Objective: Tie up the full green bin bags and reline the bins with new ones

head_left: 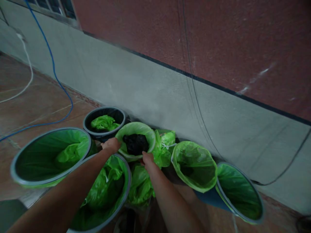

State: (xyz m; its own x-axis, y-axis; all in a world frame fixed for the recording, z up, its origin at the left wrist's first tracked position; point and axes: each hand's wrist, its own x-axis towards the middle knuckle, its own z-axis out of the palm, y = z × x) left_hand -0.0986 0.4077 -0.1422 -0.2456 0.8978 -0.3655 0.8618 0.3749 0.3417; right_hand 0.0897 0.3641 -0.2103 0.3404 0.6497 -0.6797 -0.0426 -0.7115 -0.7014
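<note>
While one green-lined bin (138, 128) with one black bag (135, 144) inside marks the centre, the right hand (147, 158) pinches its rim at five o'clock and the left hand (111, 145), fingers too obscured to tell, meets it at nine, five more bins (34, 158) spanning four to ten.

The fingers of the left hand (111, 145) and right hand (147, 158), closed on the rim of the rear center bin (151, 136), are partly hidden, the outer wall of this bin is largely obscured, and the contents of the black bag (136, 144) inside cannot be determined. The left forearm (70, 197) covers part of the front bin (129, 181), whose lower rim meets the bottom edge, while both forearms are cut off there. The window (57, 7), blue cord (52, 61) and white cord (29, 61) extend out of view, and the dark object (304, 224) at lower right is cropped and too dim to identify.
</note>
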